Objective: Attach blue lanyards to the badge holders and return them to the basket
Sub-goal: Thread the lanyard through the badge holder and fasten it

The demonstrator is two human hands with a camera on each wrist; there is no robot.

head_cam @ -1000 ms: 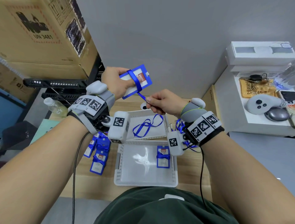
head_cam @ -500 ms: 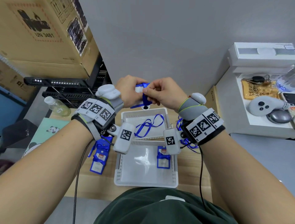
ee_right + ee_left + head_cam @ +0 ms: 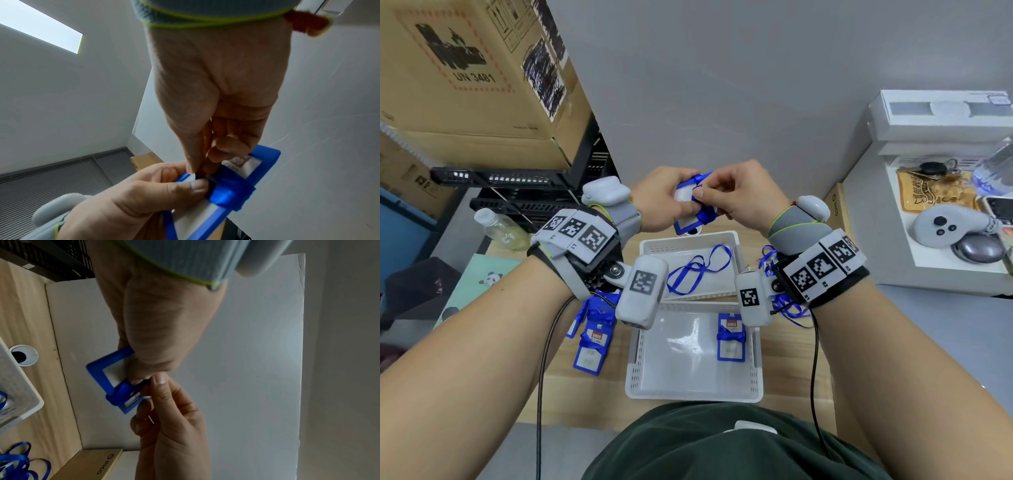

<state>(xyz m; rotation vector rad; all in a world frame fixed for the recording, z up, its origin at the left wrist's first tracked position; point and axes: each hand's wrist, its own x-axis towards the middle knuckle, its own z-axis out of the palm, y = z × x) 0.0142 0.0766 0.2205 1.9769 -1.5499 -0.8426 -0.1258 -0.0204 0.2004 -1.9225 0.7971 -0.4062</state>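
My left hand (image 3: 671, 202) grips a blue badge holder (image 3: 685, 205) in the air above the far basket (image 3: 732, 240). A blue lanyard (image 3: 230, 193) is wound across the holder. My right hand (image 3: 709, 195) pinches the lanyard against the holder's face, thumb and forefinger together, touching the left thumb. In the left wrist view the holder (image 3: 102, 374) sticks out below the left hand (image 3: 144, 374). The near basket (image 3: 693, 394) holds one badge holder with a lanyard (image 3: 730, 337). A loose lanyard (image 3: 695, 270) lies in the far basket.
Several blue badge holders (image 3: 592, 335) lie on the wooden table left of the baskets. A heap of lanyards (image 3: 787, 308) lies to the right. A plastic bottle (image 3: 500, 229) and cardboard boxes (image 3: 465, 68) stand at the left, and a white shelf with controllers (image 3: 955, 229) at the right.
A second ago my right hand held the lanyard's end out below the holder. It has come up to the holder, and both hands now meet on it, slightly lower.
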